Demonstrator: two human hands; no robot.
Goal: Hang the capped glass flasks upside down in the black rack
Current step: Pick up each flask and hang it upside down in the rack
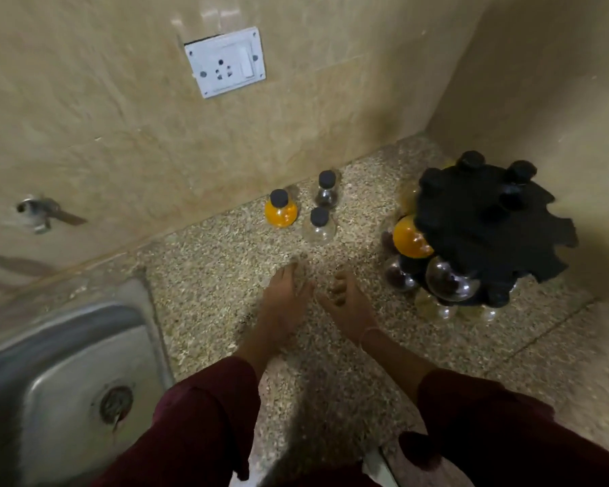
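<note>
Flasks are your concern: your left hand (283, 293) and right hand (345, 304) hover empty, fingers loosely spread, over the counter (225, 275). Beyond them stand the orange flask (280, 209) and two clear ones; reach there next, then to the black rack (493, 226) at right.

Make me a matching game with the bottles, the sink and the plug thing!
Things:
1. orange flask
2. sink
3. socket
4. rack

Places:
A. on the wall
B. in the right corner of the counter
C. standing on the counter by the wall
D. sunk into the counter at the left

Pairs: 1-C, 2-D, 3-A, 4-B
</note>
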